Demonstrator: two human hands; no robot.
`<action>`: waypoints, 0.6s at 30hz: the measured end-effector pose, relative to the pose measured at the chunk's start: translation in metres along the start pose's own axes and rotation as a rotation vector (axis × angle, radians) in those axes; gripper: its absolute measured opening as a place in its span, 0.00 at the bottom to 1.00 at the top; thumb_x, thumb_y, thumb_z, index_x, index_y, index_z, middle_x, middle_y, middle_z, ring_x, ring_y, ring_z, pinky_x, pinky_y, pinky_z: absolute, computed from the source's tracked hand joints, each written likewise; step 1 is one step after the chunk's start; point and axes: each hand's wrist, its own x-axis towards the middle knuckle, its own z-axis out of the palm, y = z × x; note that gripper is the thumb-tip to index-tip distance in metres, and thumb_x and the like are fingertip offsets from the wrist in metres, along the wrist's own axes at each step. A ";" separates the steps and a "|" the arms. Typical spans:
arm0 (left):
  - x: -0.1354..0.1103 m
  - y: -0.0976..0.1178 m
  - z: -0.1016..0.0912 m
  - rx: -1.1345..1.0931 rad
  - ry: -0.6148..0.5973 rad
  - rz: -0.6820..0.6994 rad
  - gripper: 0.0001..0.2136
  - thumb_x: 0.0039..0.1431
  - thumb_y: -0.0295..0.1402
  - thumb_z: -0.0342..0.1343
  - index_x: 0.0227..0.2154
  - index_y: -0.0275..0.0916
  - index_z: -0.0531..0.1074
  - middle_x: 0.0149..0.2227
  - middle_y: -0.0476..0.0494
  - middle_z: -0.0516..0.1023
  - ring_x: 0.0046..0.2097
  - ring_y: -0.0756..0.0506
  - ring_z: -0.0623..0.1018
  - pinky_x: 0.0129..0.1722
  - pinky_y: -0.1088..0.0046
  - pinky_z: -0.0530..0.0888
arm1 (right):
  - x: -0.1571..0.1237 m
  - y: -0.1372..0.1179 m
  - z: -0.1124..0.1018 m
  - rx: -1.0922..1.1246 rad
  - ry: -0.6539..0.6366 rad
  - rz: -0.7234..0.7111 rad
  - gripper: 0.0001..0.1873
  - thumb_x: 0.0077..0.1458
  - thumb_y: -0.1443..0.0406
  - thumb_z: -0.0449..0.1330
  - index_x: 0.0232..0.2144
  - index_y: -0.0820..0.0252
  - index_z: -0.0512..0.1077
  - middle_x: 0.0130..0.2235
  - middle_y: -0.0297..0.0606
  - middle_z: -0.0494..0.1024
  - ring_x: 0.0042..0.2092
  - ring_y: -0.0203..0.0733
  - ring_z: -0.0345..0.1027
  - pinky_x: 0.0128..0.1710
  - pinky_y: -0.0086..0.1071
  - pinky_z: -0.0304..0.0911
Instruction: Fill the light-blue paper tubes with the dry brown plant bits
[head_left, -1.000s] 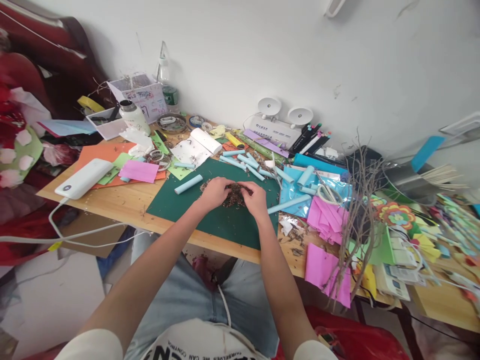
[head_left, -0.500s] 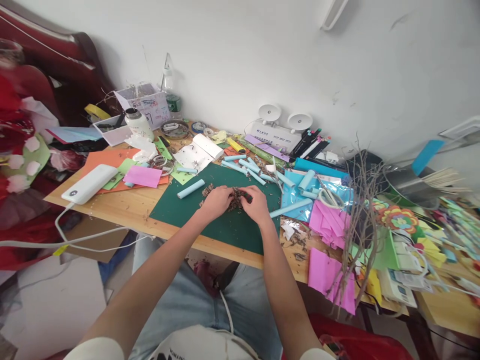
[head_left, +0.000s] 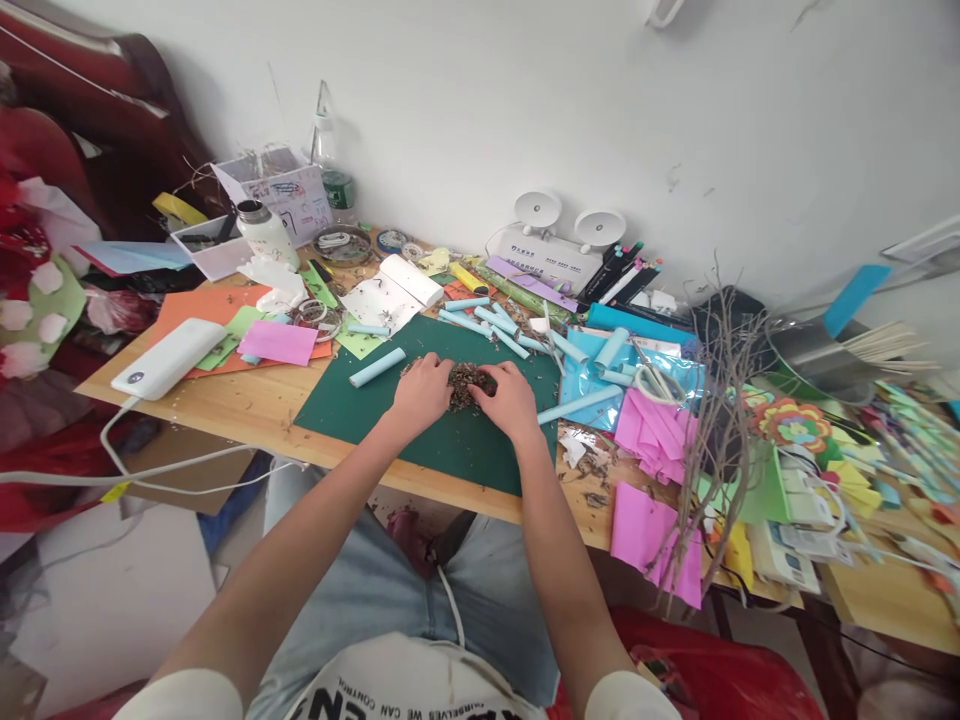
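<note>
Brown, crumbly bits like dried plant matter (head_left: 468, 386) are heaped between my hands on a dark green cutting mat (head_left: 352, 407). My left hand (head_left: 426, 390) has its fingers curled against the left side of the heap, and a few bits show past its far edge. From the other side, my right hand (head_left: 510, 400) closes thumb and fingers on a clump. The fingertips are partly hidden by the bits. A rolled light-blue paper tube (head_left: 377, 367) lies on the mat to the left of my left hand.
Several blue paper tubes (head_left: 504, 338) lie behind the mat. Scissors (head_left: 660, 386) rest on a blue packet at right, beside pink paper (head_left: 652, 432) and upright dry twigs (head_left: 720, 400). A white power bank (head_left: 168, 358) with a cable and a white bottle (head_left: 267, 234) stand left.
My hands have pressed in around the brown bits, which now form a tighter heap between them. Fewer loose bits show beyond my left hand. The view has shifted slightly.
</note>
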 end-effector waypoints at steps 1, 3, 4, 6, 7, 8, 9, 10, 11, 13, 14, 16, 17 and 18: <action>0.000 0.001 0.001 0.018 -0.030 -0.016 0.14 0.58 0.31 0.55 0.47 0.36 0.72 0.46 0.32 0.73 0.46 0.37 0.76 0.42 0.64 0.74 | 0.000 0.000 0.001 -0.032 -0.019 0.007 0.18 0.55 0.59 0.60 0.47 0.57 0.74 0.44 0.44 0.73 0.41 0.45 0.70 0.41 0.35 0.65; 0.002 0.003 0.005 0.022 -0.092 -0.025 0.13 0.57 0.32 0.56 0.44 0.34 0.72 0.43 0.33 0.73 0.42 0.38 0.77 0.40 0.65 0.74 | 0.000 0.000 0.002 -0.033 -0.033 -0.013 0.14 0.56 0.63 0.57 0.44 0.57 0.75 0.41 0.43 0.73 0.41 0.45 0.69 0.43 0.36 0.64; 0.004 0.003 0.007 0.008 -0.109 -0.020 0.11 0.58 0.31 0.55 0.43 0.34 0.73 0.42 0.34 0.73 0.41 0.39 0.77 0.40 0.65 0.74 | 0.001 0.000 0.003 -0.004 -0.020 -0.030 0.13 0.56 0.66 0.55 0.42 0.58 0.76 0.40 0.43 0.74 0.41 0.44 0.69 0.44 0.36 0.64; 0.009 0.002 0.010 -0.067 -0.111 0.020 0.10 0.58 0.27 0.51 0.42 0.34 0.73 0.40 0.35 0.73 0.42 0.39 0.77 0.42 0.66 0.74 | 0.003 0.000 0.003 0.080 0.040 -0.056 0.14 0.55 0.70 0.52 0.39 0.59 0.76 0.39 0.42 0.75 0.41 0.44 0.70 0.46 0.36 0.64; 0.011 0.001 0.012 -0.123 -0.092 0.046 0.13 0.58 0.24 0.49 0.44 0.35 0.73 0.40 0.35 0.74 0.43 0.40 0.76 0.43 0.66 0.73 | 0.003 0.000 0.002 0.122 0.070 -0.062 0.15 0.55 0.71 0.51 0.39 0.59 0.76 0.40 0.41 0.76 0.42 0.43 0.70 0.46 0.35 0.64; 0.012 0.000 0.012 -0.183 -0.066 0.067 0.17 0.57 0.21 0.47 0.47 0.35 0.72 0.42 0.35 0.74 0.44 0.40 0.76 0.44 0.66 0.73 | 0.004 -0.001 0.002 0.155 0.084 -0.069 0.16 0.54 0.72 0.50 0.39 0.59 0.76 0.40 0.41 0.76 0.42 0.43 0.70 0.47 0.35 0.65; 0.011 -0.001 0.012 -0.240 -0.037 0.079 0.21 0.56 0.19 0.45 0.51 0.36 0.70 0.45 0.35 0.73 0.46 0.41 0.76 0.45 0.67 0.73 | 0.004 -0.001 0.001 0.173 0.081 -0.081 0.17 0.54 0.72 0.50 0.40 0.59 0.76 0.41 0.41 0.76 0.43 0.43 0.70 0.47 0.35 0.65; 0.010 -0.002 0.011 -0.285 -0.007 0.080 0.25 0.55 0.18 0.44 0.56 0.37 0.66 0.48 0.35 0.72 0.48 0.41 0.75 0.46 0.67 0.73 | 0.003 -0.001 0.000 0.175 0.063 -0.094 0.18 0.54 0.73 0.49 0.40 0.59 0.76 0.41 0.41 0.76 0.44 0.43 0.70 0.48 0.36 0.65; 0.007 -0.003 0.010 -0.314 0.016 0.071 0.28 0.55 0.17 0.43 0.59 0.38 0.62 0.51 0.34 0.70 0.50 0.42 0.74 0.47 0.67 0.73 | 0.003 -0.001 -0.001 0.165 0.038 -0.106 0.19 0.54 0.73 0.49 0.41 0.58 0.76 0.43 0.41 0.76 0.45 0.44 0.70 0.49 0.36 0.64; -0.002 -0.003 0.007 -0.312 0.025 0.051 0.27 0.57 0.20 0.43 0.61 0.37 0.60 0.54 0.33 0.69 0.53 0.40 0.73 0.49 0.66 0.72 | 0.001 -0.002 -0.003 0.127 0.002 -0.104 0.19 0.56 0.71 0.49 0.46 0.58 0.74 0.45 0.43 0.75 0.47 0.45 0.69 0.50 0.37 0.64; -0.006 -0.002 0.006 -0.291 0.015 0.032 0.25 0.59 0.22 0.44 0.60 0.36 0.60 0.54 0.32 0.68 0.53 0.39 0.72 0.50 0.64 0.72 | 0.001 -0.003 -0.003 0.101 -0.001 -0.087 0.19 0.58 0.68 0.49 0.49 0.57 0.73 0.47 0.44 0.73 0.48 0.46 0.68 0.49 0.38 0.64; -0.016 0.001 0.004 -0.266 -0.032 -0.005 0.22 0.61 0.26 0.46 0.58 0.33 0.63 0.53 0.30 0.69 0.52 0.37 0.73 0.51 0.60 0.72 | 0.001 -0.005 -0.003 0.037 0.006 -0.052 0.21 0.61 0.61 0.51 0.54 0.56 0.69 0.50 0.46 0.71 0.50 0.49 0.66 0.49 0.40 0.64; -0.020 0.004 0.004 -0.269 -0.056 -0.009 0.21 0.61 0.26 0.45 0.58 0.32 0.64 0.52 0.29 0.70 0.52 0.37 0.73 0.51 0.60 0.72 | 0.001 -0.006 -0.003 -0.005 0.005 -0.052 0.23 0.61 0.57 0.53 0.56 0.55 0.68 0.52 0.47 0.69 0.52 0.52 0.64 0.49 0.42 0.64; -0.024 0.006 0.004 -0.276 -0.062 -0.019 0.21 0.61 0.24 0.44 0.57 0.31 0.64 0.51 0.29 0.70 0.52 0.38 0.74 0.51 0.61 0.72 | 0.001 -0.008 -0.002 -0.052 -0.004 -0.067 0.27 0.59 0.53 0.55 0.58 0.53 0.66 0.55 0.48 0.66 0.55 0.55 0.61 0.51 0.45 0.62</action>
